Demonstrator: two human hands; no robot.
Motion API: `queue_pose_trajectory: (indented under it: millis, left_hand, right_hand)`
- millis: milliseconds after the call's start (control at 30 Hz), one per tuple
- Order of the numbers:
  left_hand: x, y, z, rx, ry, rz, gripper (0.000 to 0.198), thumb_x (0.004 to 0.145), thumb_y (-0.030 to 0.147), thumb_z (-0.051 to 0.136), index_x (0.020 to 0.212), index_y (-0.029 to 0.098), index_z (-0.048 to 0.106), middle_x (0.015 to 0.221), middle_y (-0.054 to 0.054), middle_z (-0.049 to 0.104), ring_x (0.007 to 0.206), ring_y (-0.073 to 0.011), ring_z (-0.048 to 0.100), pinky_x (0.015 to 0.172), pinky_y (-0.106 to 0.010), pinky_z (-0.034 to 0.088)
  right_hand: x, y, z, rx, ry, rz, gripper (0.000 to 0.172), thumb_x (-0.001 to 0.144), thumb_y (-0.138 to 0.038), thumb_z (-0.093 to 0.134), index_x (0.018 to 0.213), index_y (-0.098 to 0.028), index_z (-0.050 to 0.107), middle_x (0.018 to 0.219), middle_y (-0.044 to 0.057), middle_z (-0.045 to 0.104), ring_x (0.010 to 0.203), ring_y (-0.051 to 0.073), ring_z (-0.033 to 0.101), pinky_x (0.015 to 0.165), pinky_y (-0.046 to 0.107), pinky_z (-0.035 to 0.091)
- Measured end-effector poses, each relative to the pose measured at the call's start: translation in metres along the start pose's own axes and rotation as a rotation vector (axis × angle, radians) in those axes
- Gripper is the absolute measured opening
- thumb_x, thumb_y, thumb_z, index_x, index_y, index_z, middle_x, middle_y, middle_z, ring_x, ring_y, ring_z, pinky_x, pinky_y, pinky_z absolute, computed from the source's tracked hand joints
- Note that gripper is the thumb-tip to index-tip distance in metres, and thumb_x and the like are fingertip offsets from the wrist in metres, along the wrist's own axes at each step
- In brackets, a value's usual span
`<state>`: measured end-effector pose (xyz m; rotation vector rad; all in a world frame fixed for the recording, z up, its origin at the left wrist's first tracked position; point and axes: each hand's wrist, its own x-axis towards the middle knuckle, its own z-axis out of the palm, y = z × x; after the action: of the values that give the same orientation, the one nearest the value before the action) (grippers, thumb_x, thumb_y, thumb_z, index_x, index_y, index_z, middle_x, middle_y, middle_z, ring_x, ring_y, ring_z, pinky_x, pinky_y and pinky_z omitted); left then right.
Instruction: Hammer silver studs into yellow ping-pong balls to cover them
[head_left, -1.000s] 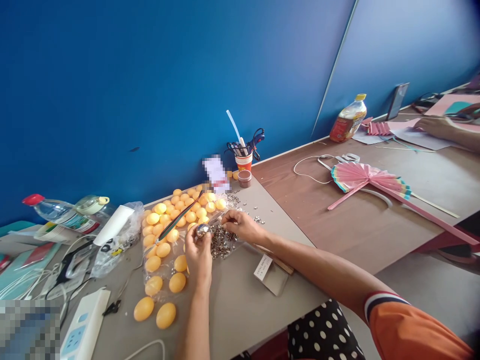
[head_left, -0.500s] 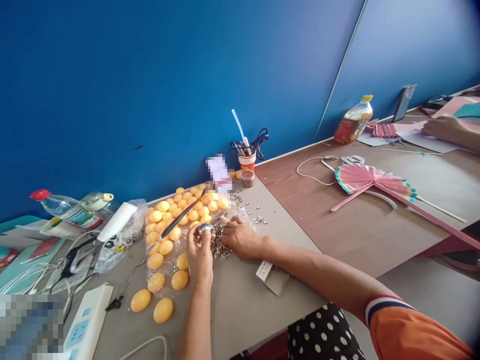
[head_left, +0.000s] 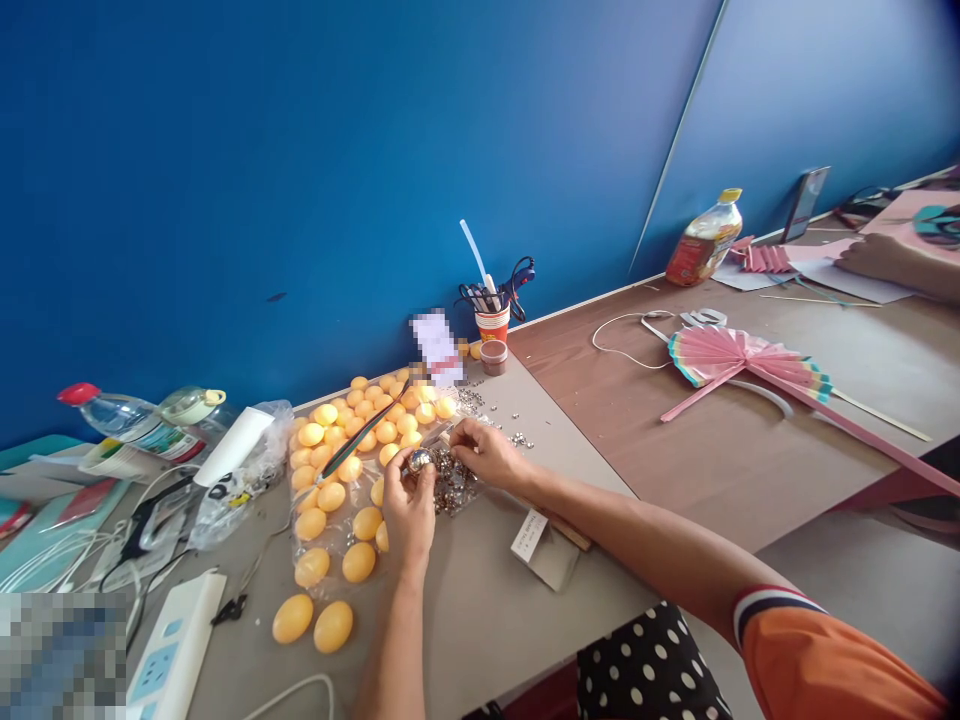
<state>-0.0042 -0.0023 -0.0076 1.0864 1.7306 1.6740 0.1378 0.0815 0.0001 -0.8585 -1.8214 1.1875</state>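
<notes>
Your left hand (head_left: 409,508) pinches a silvery ball (head_left: 420,461); your right hand (head_left: 489,456), grip unclear, seemingly picks metal bits (head_left: 452,492), next calling for one clean pinch.

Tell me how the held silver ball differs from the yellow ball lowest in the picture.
Look: the silver ball is shiny and metallic-looking; the yellow ball is yellow-orange and duller. Place: the silver ball is in the left grip, while the yellow ball rests on the desk. Both look rounded.
</notes>
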Motion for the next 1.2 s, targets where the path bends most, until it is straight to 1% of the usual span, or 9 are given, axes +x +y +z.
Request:
queue_pose_trajectory:
  millis: [67,200,333,533,700,833,933,1100,1200]
  left_hand:
    - [-0.001,0.000,0.000,0.031,-0.041,-0.004,0.052,0.077,0.051,0.072,0.116,0.019,0.061,0.109,-0.012,0.069,0.096,-0.0259,0.068,0.088,-0.042,0.055]
    - [-0.001,-0.004,0.001,0.014,-0.070,-0.009,0.058,0.076,0.051,0.074,0.122,0.019,0.060,0.112,-0.013,0.069,0.103,-0.0276,0.067,0.094,-0.043,0.053]
    - [0.000,-0.009,0.002,-0.006,-0.055,0.026,0.056,0.077,0.048,0.074,0.122,0.019,0.061,0.117,-0.013,0.068,0.104,-0.0271,0.066,0.095,-0.042,0.052]
    - [0.000,-0.012,0.002,-0.010,-0.074,0.037,0.053,0.077,0.045,0.074,0.122,0.019,0.062,0.107,-0.010,0.071,0.104,-0.0267,0.067,0.092,-0.041,0.053]
    - [0.000,-0.009,0.003,-0.022,-0.067,0.026,0.050,0.078,0.041,0.073,0.121,0.020,0.061,0.104,-0.009,0.070,0.103,-0.0258,0.067,0.092,-0.040,0.054]
    - [0.000,-0.009,0.004,-0.087,-0.061,-0.018,0.053,0.077,0.038,0.073,0.124,0.019,0.057,0.107,-0.010,0.069,0.098,-0.0239,0.068,0.089,-0.039,0.055]
    - [0.000,-0.010,0.004,-0.077,-0.080,-0.013,0.051,0.078,0.036,0.072,0.123,0.019,0.057,0.107,-0.010,0.070,0.096,-0.0231,0.068,0.089,-0.039,0.054]
    - [-0.002,-0.011,0.004,-0.016,-0.078,0.015,0.047,0.080,0.036,0.071,0.122,0.020,0.059,0.115,-0.012,0.070,0.104,-0.0253,0.068,0.095,-0.042,0.053]
    - [-0.003,-0.014,0.005,-0.012,-0.091,0.033,0.044,0.081,0.036,0.070,0.120,0.019,0.059,0.118,-0.013,0.069,0.108,-0.0257,0.067,0.097,-0.042,0.052]
  right_hand:
    - [0.002,-0.001,-0.001,0.175,-0.014,0.064,0.004,0.076,-0.022,0.059,0.077,-0.019,0.056,0.065,-0.004,0.056,0.058,0.011,0.046,0.058,0.023,0.037]
    - [0.004,-0.001,-0.002,0.466,-0.068,0.142,0.019,0.075,-0.034,0.067,0.074,-0.018,0.057,0.059,-0.005,0.054,0.051,0.008,0.038,0.050,0.022,0.029]
    - [0.003,-0.003,-0.003,0.596,-0.115,0.186,0.018,0.070,-0.031,0.071,0.078,-0.017,0.064,0.063,-0.003,0.060,0.052,0.008,0.041,0.051,0.023,0.032]
    - [0.002,-0.005,-0.003,0.601,-0.149,0.227,0.014,0.067,-0.020,0.069,0.081,-0.016,0.068,0.066,-0.002,0.065,0.053,0.008,0.047,0.053,0.022,0.035]
    - [0.001,-0.007,-0.003,0.579,-0.153,0.215,0.010,0.068,-0.018,0.067,0.078,-0.016,0.066,0.065,-0.003,0.064,0.053,0.008,0.046,0.053,0.021,0.036]
    - [-0.001,-0.010,-0.004,0.541,-0.200,0.203,0.008,0.071,-0.021,0.067,0.077,-0.016,0.067,0.060,-0.005,0.058,0.053,0.008,0.044,0.053,0.021,0.035]
    - [-0.001,-0.011,-0.004,0.489,-0.225,0.182,0.008,0.074,-0.022,0.069,0.079,-0.016,0.068,0.063,-0.004,0.058,0.056,0.009,0.045,0.056,0.022,0.037]
    - [0.000,-0.007,0.001,0.481,-0.237,0.098,0.007,0.075,-0.023,0.070,0.077,-0.016,0.068,0.070,-0.001,0.063,0.065,0.012,0.053,0.066,0.025,0.044]
    - [0.000,-0.006,0.004,0.481,-0.223,0.085,0.008,0.075,-0.024,0.071,0.077,-0.016,0.068,0.072,0.000,0.064,0.068,0.013,0.056,0.067,0.026,0.045]
